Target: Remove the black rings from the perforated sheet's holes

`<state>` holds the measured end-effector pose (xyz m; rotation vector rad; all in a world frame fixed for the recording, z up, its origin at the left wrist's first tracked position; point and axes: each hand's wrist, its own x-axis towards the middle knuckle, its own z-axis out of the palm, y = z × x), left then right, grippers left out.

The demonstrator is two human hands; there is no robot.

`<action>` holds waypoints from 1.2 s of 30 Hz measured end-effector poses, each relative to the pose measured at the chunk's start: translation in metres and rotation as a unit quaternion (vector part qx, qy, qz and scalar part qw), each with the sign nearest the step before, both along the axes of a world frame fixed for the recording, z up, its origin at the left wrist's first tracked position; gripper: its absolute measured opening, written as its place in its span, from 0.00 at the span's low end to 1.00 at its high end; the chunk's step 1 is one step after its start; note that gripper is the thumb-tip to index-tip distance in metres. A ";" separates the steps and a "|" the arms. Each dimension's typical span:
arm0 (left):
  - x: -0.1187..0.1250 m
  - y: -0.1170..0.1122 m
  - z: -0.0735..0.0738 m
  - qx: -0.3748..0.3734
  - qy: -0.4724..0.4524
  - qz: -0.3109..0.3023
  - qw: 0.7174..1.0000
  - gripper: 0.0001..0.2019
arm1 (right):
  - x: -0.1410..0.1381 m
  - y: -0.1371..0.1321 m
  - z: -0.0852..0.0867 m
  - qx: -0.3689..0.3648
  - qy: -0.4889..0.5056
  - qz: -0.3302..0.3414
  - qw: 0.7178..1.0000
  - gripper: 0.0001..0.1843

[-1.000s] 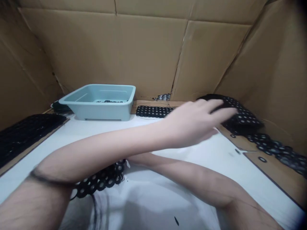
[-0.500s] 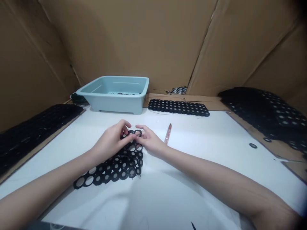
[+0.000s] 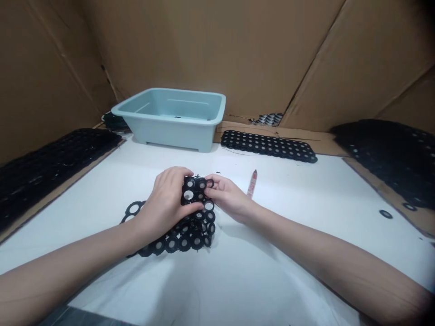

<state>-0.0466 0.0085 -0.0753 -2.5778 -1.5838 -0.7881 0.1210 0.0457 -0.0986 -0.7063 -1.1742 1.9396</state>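
A black sheet of joined rings (image 3: 190, 226) lies on the white table (image 3: 292, 217) in front of me. My left hand (image 3: 166, 201) is closed over its upper part, thumb and fingers pinching the rings. Just to the right, my right hand (image 3: 227, 197) pinches the sheet's top right edge with curled fingers. Both hands meet at the sheet's far end, which is lifted a little off the table. A small red-and-white pen-like tool (image 3: 252, 183) lies just right of my right hand.
A pale blue plastic tub (image 3: 170, 118) stands at the back. Behind it to the right lies a long black ring strip (image 3: 268, 146). Piles of black ring sheets sit at the left (image 3: 44, 163) and right (image 3: 394, 154). A loose ring (image 3: 385, 213) lies at right. Cardboard walls enclose the table.
A second ago my left arm reached across to the right-hand pile; it came back, and both hands now grip the ring sheet, with its far end raised slightly higher than half a second ago.
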 end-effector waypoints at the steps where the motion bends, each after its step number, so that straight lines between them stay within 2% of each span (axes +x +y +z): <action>1: 0.000 0.000 0.000 -0.006 -0.003 0.002 1.000 0.27 | 0.000 0.000 0.000 -0.004 0.001 0.001 1.000 0.10; 3: 0.000 -0.001 -0.001 -0.003 0.002 0.008 1.000 0.28 | 0.000 0.000 -0.001 -0.008 0.007 0.000 1.000 0.10; 5: 0.000 -0.003 0.001 0.030 0.025 0.012 0.999 0.28 | 0.000 0.000 -0.002 -0.009 0.013 -0.004 1.000 0.11; 9: 0.001 -0.009 0.006 0.094 0.075 0.014 0.993 0.22 | 0.000 0.000 -0.002 -0.012 0.019 -0.010 1.000 0.10; 14: 0.003 -0.012 0.010 0.095 0.094 0.003 0.991 0.16 | 0.000 0.000 0.000 -0.013 0.005 -0.016 1.000 0.10; 20: 0.005 -0.011 0.008 0.043 0.090 -0.009 0.995 0.20 | 0.000 -0.004 -0.001 0.027 -0.019 -0.008 0.999 0.09; 29: 0.008 -0.011 0.006 0.019 0.078 -0.001 0.997 0.18 | -0.002 -0.006 -0.001 0.011 -0.005 -0.002 1.000 0.08; 36: 0.009 -0.011 0.008 -0.054 -0.003 0.021 0.998 0.14 | -0.003 -0.009 0.003 0.063 -0.036 0.006 0.997 0.07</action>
